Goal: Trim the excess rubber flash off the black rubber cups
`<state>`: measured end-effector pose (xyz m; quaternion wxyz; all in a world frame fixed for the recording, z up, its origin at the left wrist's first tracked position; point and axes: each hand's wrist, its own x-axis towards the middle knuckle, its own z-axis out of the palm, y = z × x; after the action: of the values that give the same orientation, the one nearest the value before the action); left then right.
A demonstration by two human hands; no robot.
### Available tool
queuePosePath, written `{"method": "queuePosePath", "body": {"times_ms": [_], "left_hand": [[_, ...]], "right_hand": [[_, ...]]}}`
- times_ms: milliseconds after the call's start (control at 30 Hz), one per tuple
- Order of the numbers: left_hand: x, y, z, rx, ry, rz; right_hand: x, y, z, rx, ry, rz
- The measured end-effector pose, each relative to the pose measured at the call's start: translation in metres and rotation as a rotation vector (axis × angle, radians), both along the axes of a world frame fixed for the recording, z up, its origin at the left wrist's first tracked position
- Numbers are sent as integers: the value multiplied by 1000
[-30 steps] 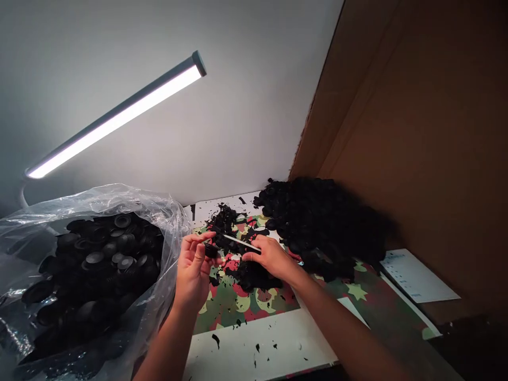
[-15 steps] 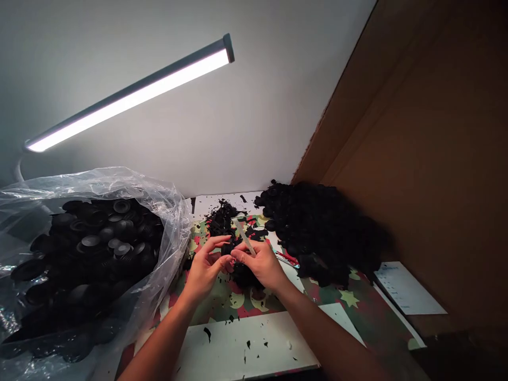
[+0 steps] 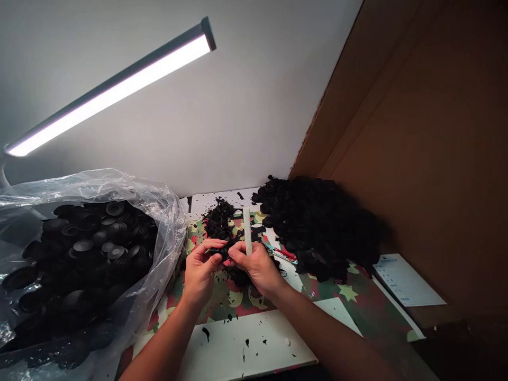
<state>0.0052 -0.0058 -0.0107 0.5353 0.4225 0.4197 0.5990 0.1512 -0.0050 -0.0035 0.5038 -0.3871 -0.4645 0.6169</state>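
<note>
My left hand (image 3: 200,272) pinches a small black round rubber part (image 3: 220,250) between thumb and fingers over the patterned mat (image 3: 222,299). My right hand (image 3: 257,267) meets it from the right, fingers closed round a thin white stick-like tool (image 3: 247,231) that points up and away. The fingertips of both hands touch at the black part. Under the hands lies a small heap of black trimmings (image 3: 238,275).
A clear plastic bag (image 3: 166,211) full of black round parts (image 3: 91,248) fills the left. A large heap of black parts (image 3: 321,225) lies at the right against a cardboard wall (image 3: 416,132). A bar lamp (image 3: 111,87) hangs above. White paper sheets (image 3: 408,288) and a red-handled tool (image 3: 286,255) lie nearby.
The hands have come together at the black part. The white tool has swung from lying nearly flat to standing upright in my right hand.
</note>
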Motion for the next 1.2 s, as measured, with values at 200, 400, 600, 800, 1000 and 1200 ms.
{"method": "queuePosePath", "body": {"times_ms": [200, 400, 600, 800, 1000, 1200], "left_hand": [[-3, 4, -5, -87, -29, -6], [-8, 2, 0, -2, 121, 9], [-8, -1, 6, 27, 284, 5], [-9, -1, 7, 60, 421, 46], [-7, -2, 8, 113, 497, 80], [-8, -2, 6, 124, 531, 107]], "right_hand": [[3, 4, -6, 39, -47, -82], [23, 7, -2, 395, -148, -351], [27, -3, 4, 599, -306, -220], [22, -7, 6, 630, -334, -197], [24, -5, 4, 770, -473, -113], [23, -3, 0, 862, -524, -131]]}}
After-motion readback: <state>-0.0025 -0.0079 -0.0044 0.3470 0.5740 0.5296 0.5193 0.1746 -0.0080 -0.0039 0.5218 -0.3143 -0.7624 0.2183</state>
